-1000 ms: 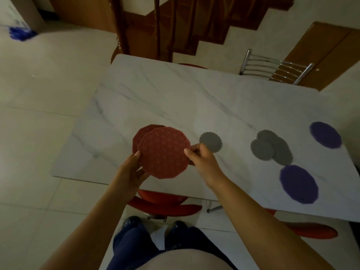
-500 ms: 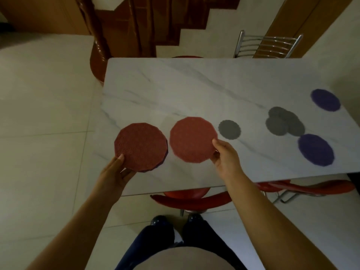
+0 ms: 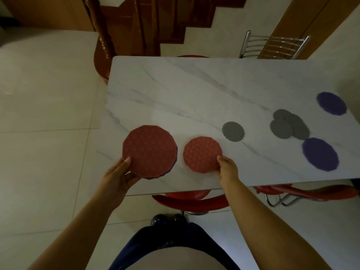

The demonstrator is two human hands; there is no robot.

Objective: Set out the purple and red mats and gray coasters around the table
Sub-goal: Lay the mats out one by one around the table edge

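Observation:
My left hand (image 3: pixel 118 176) holds a small stack of mats (image 3: pixel 149 151) above the table's near left corner; a red mat is on top and a purple edge shows beneath. My right hand (image 3: pixel 227 168) pinches the near right edge of a single red mat (image 3: pixel 201 153) lying low on the marble table (image 3: pixel 175 90). A lone gray coaster (image 3: pixel 233 131) lies just right of it. Farther right, a cluster of overlapping gray coasters (image 3: pixel 289 126) sits between two purple mats (image 3: pixel 320 153) (image 3: pixel 331 103).
Red chair seats (image 3: pixel 191 199) (image 3: pixel 311 191) are tucked under the near edge of the table. A metal chair back (image 3: pixel 272 46) stands at the far side. A wooden stair post (image 3: pixel 102 55) rises by the far left corner. Tiled floor lies to the left.
The two red mats, held together before, have been drawn apart. My right hand has brought its mat down to the table surface, while my left keeps the stack at the left.

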